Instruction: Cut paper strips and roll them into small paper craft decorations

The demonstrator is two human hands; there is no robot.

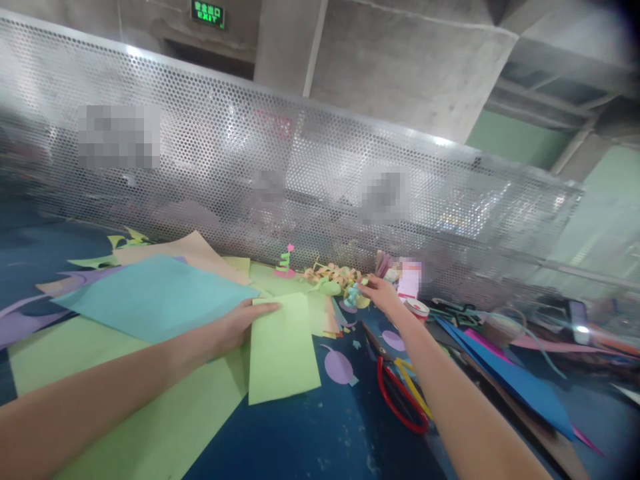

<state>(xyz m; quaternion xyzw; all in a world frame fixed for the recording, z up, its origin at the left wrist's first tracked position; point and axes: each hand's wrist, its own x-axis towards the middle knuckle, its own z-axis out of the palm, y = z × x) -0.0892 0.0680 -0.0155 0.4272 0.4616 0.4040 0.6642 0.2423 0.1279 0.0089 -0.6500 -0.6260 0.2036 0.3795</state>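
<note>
My left hand [245,316] grips a light green paper rectangle [284,353] by its upper left corner, the thumb flat on top and the other fingers hidden. My right hand [377,293] reaches forward to a heap of small paper cut-outs [333,275]. Its fingertips are closed together at a small pale piece; whether they hold it is too blurred to tell. Below my right forearm lie red-handled scissors [400,400] and a yellow-handled pair [413,387]. Purple paper cut-outs [339,366] are scattered between my hands.
Light blue paper [160,300] and large green sheets [135,400] lie at left. A small paper plant [285,261] stands near the perforated metal screen [200,147]. At right are a tape roll [417,309], blue sheets [515,380] and a phone [577,319].
</note>
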